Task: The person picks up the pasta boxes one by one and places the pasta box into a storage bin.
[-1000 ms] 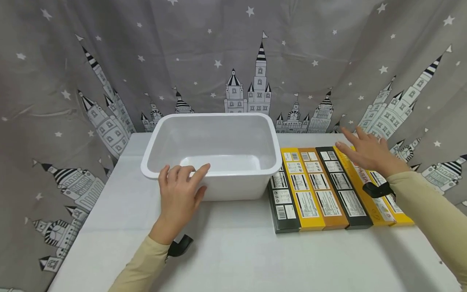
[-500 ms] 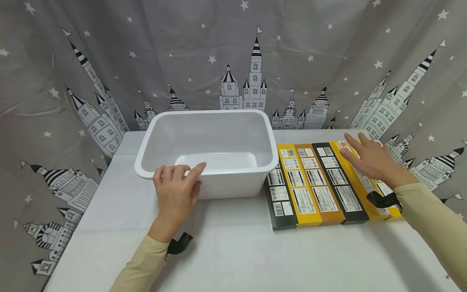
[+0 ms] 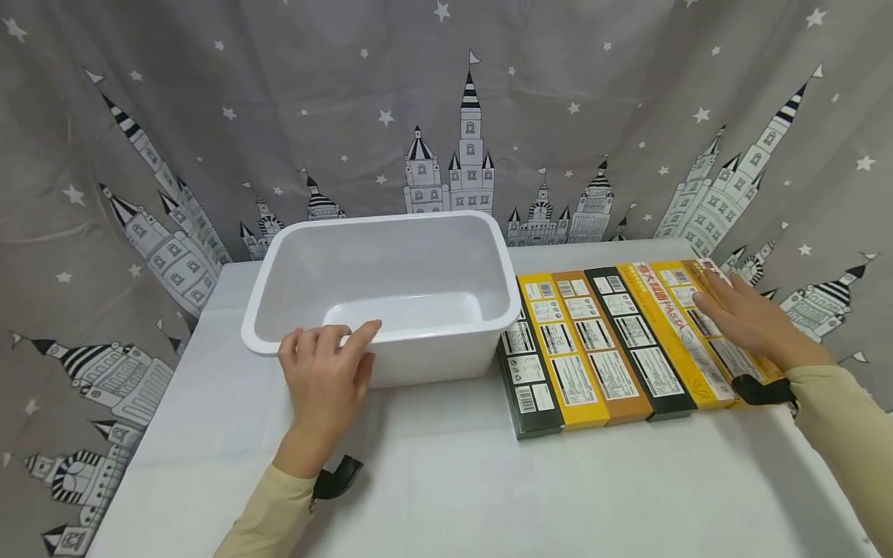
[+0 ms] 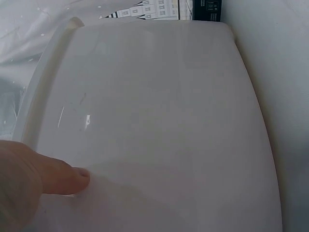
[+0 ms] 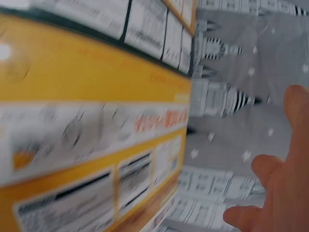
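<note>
A white plastic tub [image 3: 432,360] stands on the table, its inside bare in the head view. My left hand [image 3: 322,387] grips its near rim, fingers over the edge; in the left wrist view the thumb [image 4: 65,179] lies against the outer wall. To the right, a row of flat pasta boxes lies side by side: dark [image 3: 536,394], yellow [image 3: 568,364], orange-brown [image 3: 607,356], dark [image 3: 645,353] and yellow ones. Over the row's right end is my right hand [image 3: 749,322], fingers spread, partly hiding a yellow box [image 3: 687,291] and a brown one.
A white cloth covers the table [image 3: 446,480]. Behind it hangs a grey curtain [image 3: 335,70] printed with castles and stars. The tub's right side stands close beside the leftmost dark box.
My right hand has moved right and lower over the boxes, uncovering more of the yellow pasta box. The left hand keeps its hold on the tub. The head view has shifted slightly.
</note>
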The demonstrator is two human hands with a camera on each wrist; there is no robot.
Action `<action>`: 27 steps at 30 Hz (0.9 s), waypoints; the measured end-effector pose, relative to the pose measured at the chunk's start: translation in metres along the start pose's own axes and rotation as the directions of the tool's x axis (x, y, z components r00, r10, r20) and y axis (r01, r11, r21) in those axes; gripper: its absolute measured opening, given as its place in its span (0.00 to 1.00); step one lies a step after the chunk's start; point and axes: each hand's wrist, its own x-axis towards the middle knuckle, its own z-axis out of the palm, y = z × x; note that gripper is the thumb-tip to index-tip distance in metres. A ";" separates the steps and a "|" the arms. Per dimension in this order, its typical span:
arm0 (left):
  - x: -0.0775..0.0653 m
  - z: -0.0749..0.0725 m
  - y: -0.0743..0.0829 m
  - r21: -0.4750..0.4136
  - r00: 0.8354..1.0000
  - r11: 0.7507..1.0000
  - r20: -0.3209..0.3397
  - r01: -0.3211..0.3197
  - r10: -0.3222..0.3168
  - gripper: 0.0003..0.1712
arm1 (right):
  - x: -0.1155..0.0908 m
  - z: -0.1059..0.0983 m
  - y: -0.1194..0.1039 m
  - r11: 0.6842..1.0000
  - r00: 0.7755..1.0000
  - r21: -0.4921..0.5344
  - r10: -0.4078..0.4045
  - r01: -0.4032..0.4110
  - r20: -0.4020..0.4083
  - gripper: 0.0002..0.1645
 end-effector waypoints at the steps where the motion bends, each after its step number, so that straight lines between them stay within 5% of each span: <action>1: 0.000 0.000 0.000 0.000 1.000 1.000 -0.005 -0.001 0.001 0.25 | -0.002 0.002 0.008 1.000 1.000 0.017 0.014 -0.014 0.007 0.47; 10: 0.000 -0.002 -0.001 -0.008 0.998 0.999 -0.045 -0.034 0.034 0.23 | -0.015 0.020 0.058 0.990 0.993 0.092 0.105 -0.110 0.049 0.47; 17: 0.000 0.000 -0.001 -0.013 0.998 0.999 -0.044 -0.034 0.033 0.23 | -0.019 0.032 0.072 0.981 0.985 0.118 0.140 -0.151 0.100 0.49; 27: 0.001 0.000 0.001 -0.008 0.998 0.999 -0.045 -0.036 0.035 0.23 | -0.022 0.049 0.084 0.986 0.989 0.099 0.129 -0.135 0.065 0.48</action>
